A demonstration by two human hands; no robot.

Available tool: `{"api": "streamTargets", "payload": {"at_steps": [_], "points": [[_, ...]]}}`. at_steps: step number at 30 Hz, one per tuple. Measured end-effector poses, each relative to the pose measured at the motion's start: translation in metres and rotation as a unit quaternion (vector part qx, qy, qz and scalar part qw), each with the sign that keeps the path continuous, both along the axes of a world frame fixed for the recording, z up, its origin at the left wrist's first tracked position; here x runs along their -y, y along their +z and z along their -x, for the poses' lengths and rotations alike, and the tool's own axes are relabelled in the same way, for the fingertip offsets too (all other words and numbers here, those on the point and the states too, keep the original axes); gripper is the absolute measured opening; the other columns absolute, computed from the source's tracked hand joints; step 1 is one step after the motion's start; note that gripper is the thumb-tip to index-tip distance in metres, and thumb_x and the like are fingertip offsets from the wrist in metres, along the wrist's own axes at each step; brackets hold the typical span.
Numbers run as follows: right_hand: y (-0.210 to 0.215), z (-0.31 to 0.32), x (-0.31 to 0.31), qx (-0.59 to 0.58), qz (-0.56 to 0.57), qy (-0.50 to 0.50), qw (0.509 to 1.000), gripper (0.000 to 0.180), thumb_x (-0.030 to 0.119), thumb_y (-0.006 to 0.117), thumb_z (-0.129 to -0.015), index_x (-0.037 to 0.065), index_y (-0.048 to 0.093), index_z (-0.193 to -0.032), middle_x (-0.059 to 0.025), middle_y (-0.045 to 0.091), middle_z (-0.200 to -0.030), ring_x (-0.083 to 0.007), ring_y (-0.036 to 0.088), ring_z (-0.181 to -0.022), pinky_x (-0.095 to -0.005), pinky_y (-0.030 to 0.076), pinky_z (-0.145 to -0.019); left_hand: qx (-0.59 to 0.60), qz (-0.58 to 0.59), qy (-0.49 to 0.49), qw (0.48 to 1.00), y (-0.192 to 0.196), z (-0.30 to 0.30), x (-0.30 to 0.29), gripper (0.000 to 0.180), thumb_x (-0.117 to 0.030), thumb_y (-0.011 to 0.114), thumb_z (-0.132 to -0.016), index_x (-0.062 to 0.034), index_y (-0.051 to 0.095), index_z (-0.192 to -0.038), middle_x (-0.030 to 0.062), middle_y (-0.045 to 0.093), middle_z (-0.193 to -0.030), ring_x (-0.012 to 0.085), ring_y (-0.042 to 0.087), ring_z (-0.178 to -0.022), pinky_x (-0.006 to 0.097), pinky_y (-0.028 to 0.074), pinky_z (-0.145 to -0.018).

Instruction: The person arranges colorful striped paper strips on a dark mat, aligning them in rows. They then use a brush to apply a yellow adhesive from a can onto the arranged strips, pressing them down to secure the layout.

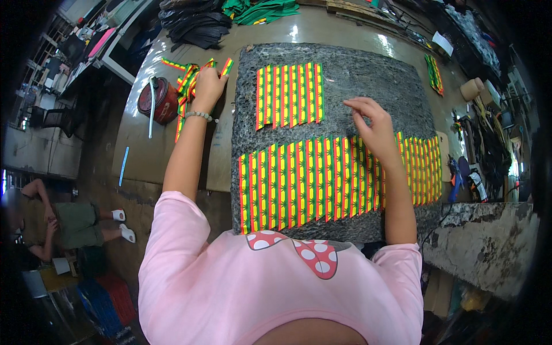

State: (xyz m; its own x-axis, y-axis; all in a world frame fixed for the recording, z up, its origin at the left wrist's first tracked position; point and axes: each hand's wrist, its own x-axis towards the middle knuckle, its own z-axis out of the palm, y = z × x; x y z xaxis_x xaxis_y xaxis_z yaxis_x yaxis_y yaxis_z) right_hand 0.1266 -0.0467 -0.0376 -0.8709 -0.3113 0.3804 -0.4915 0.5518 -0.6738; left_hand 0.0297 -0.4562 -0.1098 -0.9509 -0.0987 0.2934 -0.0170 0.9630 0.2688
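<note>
- Nearest the camera: the wearer's pink shirt [282, 293], at the near edge of the board.
- Left hand [209, 91]: fingers bent into a heap of loose patterned strips [187, 86]; whether one is gripped cannot be told.
- Heap: on the table [220, 155], just beyond the board's left edge, tangled. Judgement: draw out a single strip by its end, slowly, so that neighbours do not follow.
- Right hand [375, 123]: empty, thumb and fingers apart, above the board [368, 75], right of the short row.
- Short row of strips [290, 95]: toward the board's far left corner, side by side, lower ends uneven. Judgement: keep the right hand and forearm lifted, lest laid strips shift.
- Long row of strips [310, 178]: along the board's near edge, reaching toward its right edge, partly under the right forearm.
- Red can [164, 102]: on the table, left of the heap. Judgement: keep trailing ends clear of it.
</note>
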Motion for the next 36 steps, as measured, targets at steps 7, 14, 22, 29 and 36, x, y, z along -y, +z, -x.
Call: {"api": "streamTargets", "payload": {"at_steps": [7,14,22,29,36], "points": [[0.001,-0.001,-0.005,0.037,-0.018,-0.002,0.999,0.023,0.002,0.055,-0.088,0.003,0.067,-0.107,-0.0122,0.064,-0.107,-0.0281,0.063,-0.099,-0.0353,0.049,-0.087,-0.068,-0.088,0.014,0.994,0.007,-0.009,-0.012,0.021,-0.018,0.072,-0.08,0.0017,0.07,-0.086,0.0165,0.07,-0.081,0.0283,0.069,-0.076,0.038,0.053,-0.073],[0.029,-0.001,0.017,-0.198,-0.069,-0.022,0.978,0.038,0.006,0.061,-0.086,0.011,0.06,-0.123,-0.0109,0.054,-0.127,-0.0321,0.053,-0.116,-0.0413,0.045,-0.094,-0.084,-0.286,-0.218,0.929,0.091,-0.024,-0.065,0.02,-0.016,0.07,-0.085,0.0016,0.067,-0.094,0.0109,0.071,-0.085,0.014,0.068,-0.079,0.028,0.053,-0.072],[0.052,0.024,0.048,-0.383,-0.175,-0.012,0.907,0.044,0.008,0.064,-0.082,0.014,0.059,-0.125,-0.0108,0.055,-0.126,-0.0295,0.053,-0.117,-0.0433,0.043,-0.097,0.077,-0.371,-0.408,0.831,0.152,-0.046,-0.152,0.027,-0.012,0.066,-0.09,0.0001,0.057,-0.112,0.0029,0.066,-0.092,0.0062,0.061,-0.085,0.02,0.049,-0.074],[0.064,0.011,0.011,-0.319,-0.04,0.016,0.947,0.032,-0.003,0.062,-0.085,0.005,0.062,-0.116,-0.012,0.065,-0.101,-0.0247,0.065,-0.09,-0.0329,0.052,-0.078,0.127,-0.474,-0.475,0.73,0.168,-0.063,-0.178,0.048,-0.013,0.071,-0.086,-0.0072,0.052,-0.13,-0.0009,0.061,-0.089,0.0024,0.055,-0.079,0.017,0.044,-0.067],[0.086,-0.009,-0.021,-0.208,0.036,-0.076,0.974,0.013,0.005,0.055,-0.092,0.002,0.06,-0.104,-0.0129,0.065,-0.089,-0.0248,0.066,-0.081,-0.0325,0.051,-0.073,0.05,-0.341,-0.504,0.792,0.166,-0.08,-0.205,0.045,-0.011,0.075,-0.081,-0.0107,0.061,-0.123,-0.0026,0.057,-0.088,0.0021,0.05,-0.073,0.018,0.042,-0.066]]}}
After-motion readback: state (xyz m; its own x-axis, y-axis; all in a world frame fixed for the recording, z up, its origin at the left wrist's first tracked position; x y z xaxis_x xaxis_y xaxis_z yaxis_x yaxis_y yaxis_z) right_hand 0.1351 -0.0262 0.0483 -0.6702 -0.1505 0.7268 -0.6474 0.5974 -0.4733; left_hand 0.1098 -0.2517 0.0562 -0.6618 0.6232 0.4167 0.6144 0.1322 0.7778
